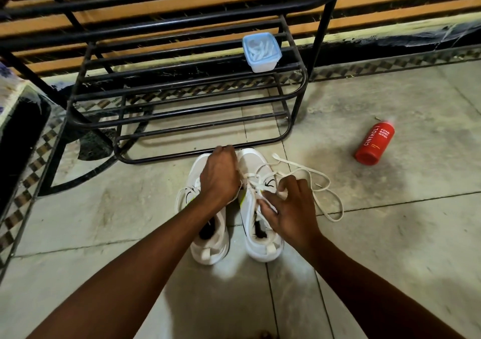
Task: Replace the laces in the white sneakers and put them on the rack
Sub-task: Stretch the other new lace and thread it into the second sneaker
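From your head camera, your left hand [220, 176] covers the left white mesh sneaker's [208, 237] front, fingers curled; what they grip is hidden. Your right hand [289, 208] pinches the flat white lace [325, 198] at the right white sneaker [256, 232]. Both sneakers stand on the tiled floor [390, 234] before the black metal-bar rack [182, 99].

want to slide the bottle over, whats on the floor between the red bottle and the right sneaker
In the head view, loose loops of the white lace lie on the floor between the red bottle and the right sneaker; otherwise bare tile.
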